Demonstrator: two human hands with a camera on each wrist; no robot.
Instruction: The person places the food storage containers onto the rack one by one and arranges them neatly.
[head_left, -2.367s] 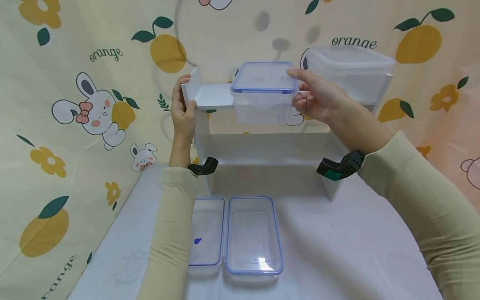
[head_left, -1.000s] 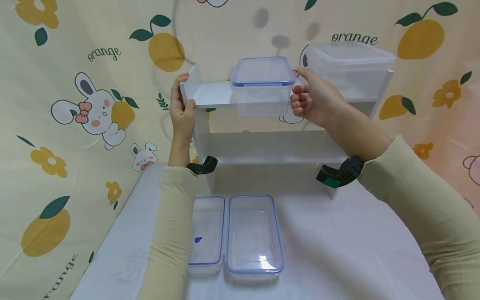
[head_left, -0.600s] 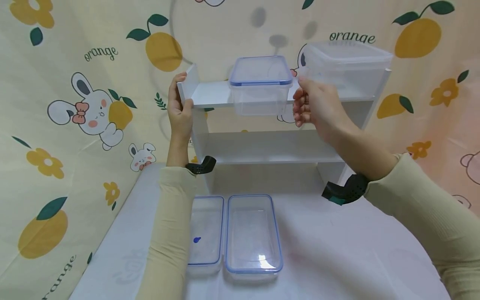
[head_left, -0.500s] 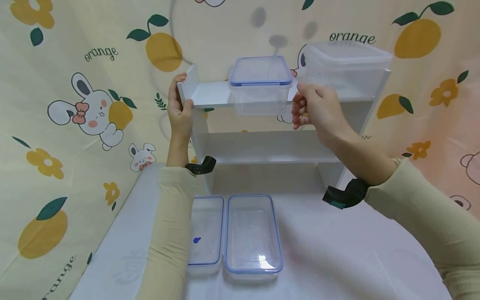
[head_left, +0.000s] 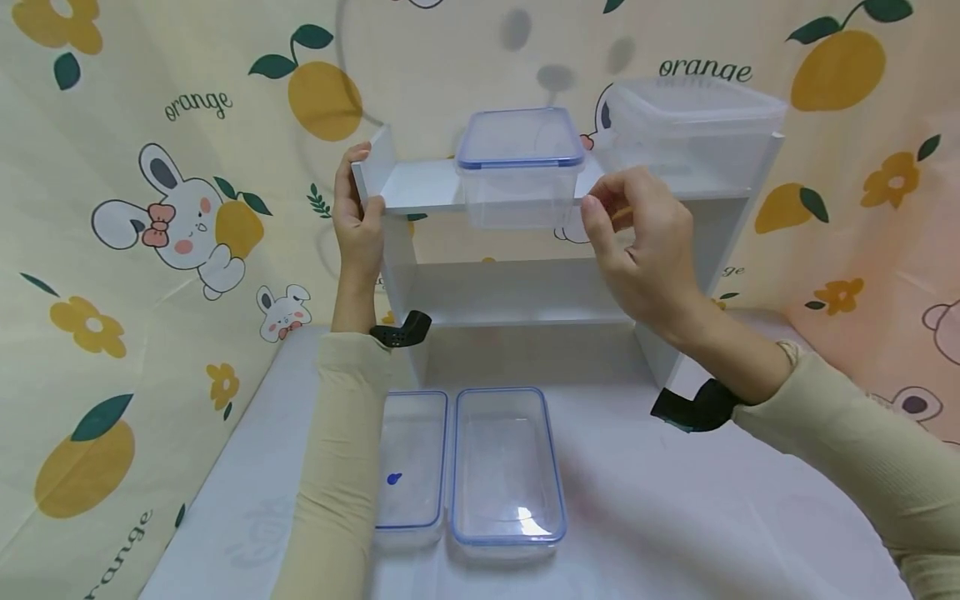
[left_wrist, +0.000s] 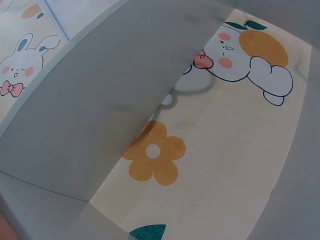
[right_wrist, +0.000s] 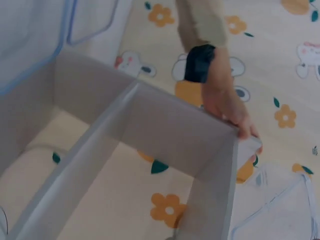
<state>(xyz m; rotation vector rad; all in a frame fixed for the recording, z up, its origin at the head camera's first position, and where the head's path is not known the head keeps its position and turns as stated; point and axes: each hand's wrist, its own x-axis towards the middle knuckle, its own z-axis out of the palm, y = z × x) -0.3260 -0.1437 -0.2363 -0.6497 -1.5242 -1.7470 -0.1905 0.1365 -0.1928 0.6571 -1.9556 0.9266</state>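
My left hand [head_left: 357,208] grips the upper left side panel of a white two-tier shelf [head_left: 517,292], thumb in front and fingers behind. In the right wrist view that same left hand [right_wrist: 227,107] shows at the panel's end. A clear food container [head_left: 521,171] with a blue-rimmed lid sits on the top board, jutting past its front edge. Just right of it, in front of the shelf, is my right hand [head_left: 645,246], its fingers loosely bent with nothing between them. The left wrist view shows the shelf's boards [left_wrist: 100,100], with the hand out of sight.
A larger clear box [head_left: 693,137] with a translucent lid occupies the top board's right end. On the white table [head_left: 637,500] lie two shallow blue-rimmed containers [head_left: 510,467], [head_left: 412,467], the left one partly behind my sleeve. A printed cloth [head_left: 187,333] hangs behind.
My right hand has let go of the blue-lidded container, drawn away to the right and downward, and turned. The container has shifted slightly back and stays on the top board. The left hand keeps its grip.
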